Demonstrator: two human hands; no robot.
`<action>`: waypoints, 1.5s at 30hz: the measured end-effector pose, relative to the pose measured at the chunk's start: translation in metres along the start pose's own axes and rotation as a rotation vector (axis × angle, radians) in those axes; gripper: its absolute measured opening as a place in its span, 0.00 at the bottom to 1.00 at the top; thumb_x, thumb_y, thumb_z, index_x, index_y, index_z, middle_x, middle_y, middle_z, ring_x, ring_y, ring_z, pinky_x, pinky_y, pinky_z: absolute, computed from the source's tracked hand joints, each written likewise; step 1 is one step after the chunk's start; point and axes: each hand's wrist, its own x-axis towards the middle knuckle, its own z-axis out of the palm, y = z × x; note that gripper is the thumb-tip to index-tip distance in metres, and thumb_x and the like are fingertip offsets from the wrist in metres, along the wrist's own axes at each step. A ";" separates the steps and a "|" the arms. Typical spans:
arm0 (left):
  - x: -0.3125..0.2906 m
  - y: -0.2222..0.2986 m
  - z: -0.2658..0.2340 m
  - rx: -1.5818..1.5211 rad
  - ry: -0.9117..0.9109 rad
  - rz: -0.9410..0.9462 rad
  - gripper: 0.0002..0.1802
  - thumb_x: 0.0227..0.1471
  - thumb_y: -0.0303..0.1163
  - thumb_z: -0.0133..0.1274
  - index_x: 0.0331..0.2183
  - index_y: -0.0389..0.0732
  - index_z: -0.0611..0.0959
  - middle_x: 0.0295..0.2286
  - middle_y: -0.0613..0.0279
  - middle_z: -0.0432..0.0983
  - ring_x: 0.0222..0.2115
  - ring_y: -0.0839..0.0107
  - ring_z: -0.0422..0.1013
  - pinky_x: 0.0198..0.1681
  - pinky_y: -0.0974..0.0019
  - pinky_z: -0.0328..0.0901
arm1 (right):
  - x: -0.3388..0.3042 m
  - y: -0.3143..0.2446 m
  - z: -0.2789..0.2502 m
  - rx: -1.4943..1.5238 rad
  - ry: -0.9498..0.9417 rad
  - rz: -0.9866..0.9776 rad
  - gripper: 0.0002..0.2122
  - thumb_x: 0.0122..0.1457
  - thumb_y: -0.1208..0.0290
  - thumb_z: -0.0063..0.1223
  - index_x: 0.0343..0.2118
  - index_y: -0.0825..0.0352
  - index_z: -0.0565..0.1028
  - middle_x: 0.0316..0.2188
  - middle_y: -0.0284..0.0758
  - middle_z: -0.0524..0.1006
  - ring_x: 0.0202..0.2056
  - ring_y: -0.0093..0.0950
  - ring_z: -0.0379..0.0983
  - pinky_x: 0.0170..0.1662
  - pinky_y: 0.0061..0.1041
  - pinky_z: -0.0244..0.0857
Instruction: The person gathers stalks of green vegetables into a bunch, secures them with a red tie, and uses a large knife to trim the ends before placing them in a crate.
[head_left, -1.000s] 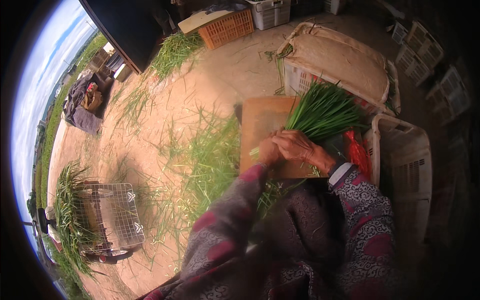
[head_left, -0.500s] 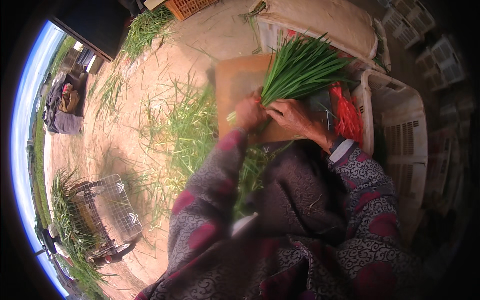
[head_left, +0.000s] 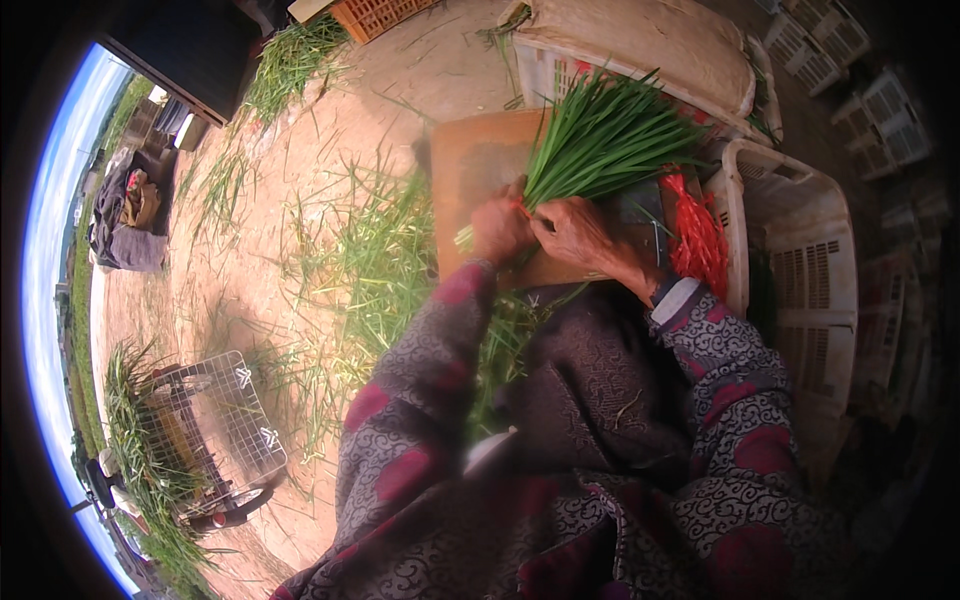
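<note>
A bunch of green chives (head_left: 610,145) lies slanted over a brown board (head_left: 470,130), leaves fanned to the upper right and pale cut ends poking out on the left. My left hand (head_left: 500,230) is closed round the stems near those ends. Against it, my right hand (head_left: 578,235) is closed in a pinch at a thin red tie (head_left: 520,206) wrapped on the stems; only a short bit of the tie shows between my hands. A hank of loose red ties (head_left: 698,240) hangs at the board's right edge.
A pale plastic crate (head_left: 735,220) stands close on my right. Beyond the board is a cloth-covered crate (head_left: 640,45). Scattered chive leaves (head_left: 380,270) litter the ground on my left, with a wire-basket cart (head_left: 225,420) farther left. An orange crate (head_left: 380,15) stands at the far side.
My right hand has turned slightly and its fingers have curled in more by the tie. My left hand and the chives have hardly moved.
</note>
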 end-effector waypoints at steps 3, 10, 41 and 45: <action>0.001 0.004 -0.001 0.006 -0.015 -0.012 0.36 0.47 0.50 0.58 0.55 0.43 0.74 0.41 0.49 0.79 0.41 0.49 0.77 0.41 0.49 0.72 | 0.005 0.000 -0.001 0.008 0.018 0.008 0.09 0.55 0.71 0.58 0.22 0.69 0.73 0.19 0.48 0.74 0.23 0.48 0.73 0.27 0.43 0.63; 0.002 0.001 0.000 -0.018 -0.073 -0.060 0.37 0.46 0.44 0.58 0.59 0.45 0.72 0.46 0.46 0.77 0.45 0.47 0.75 0.46 0.49 0.70 | 0.008 -0.003 0.001 -0.030 0.012 0.019 0.11 0.54 0.68 0.56 0.20 0.69 0.76 0.21 0.50 0.76 0.25 0.51 0.75 0.30 0.47 0.68; -0.004 0.005 0.002 0.066 -0.101 -0.032 0.47 0.43 0.48 0.62 0.60 0.34 0.66 0.47 0.45 0.76 0.49 0.47 0.72 0.51 0.48 0.68 | 0.012 0.005 0.007 0.708 0.062 0.412 0.10 0.61 0.66 0.57 0.33 0.70 0.80 0.24 0.32 0.79 0.24 0.24 0.73 0.30 0.25 0.68; -0.001 0.021 -0.005 0.121 -0.124 -0.076 0.52 0.43 0.47 0.63 0.62 0.31 0.60 0.47 0.42 0.75 0.49 0.44 0.71 0.52 0.46 0.66 | 0.003 -0.005 -0.009 0.940 -0.003 0.556 0.09 0.61 0.66 0.58 0.33 0.68 0.80 0.21 0.28 0.77 0.24 0.15 0.70 0.26 0.18 0.62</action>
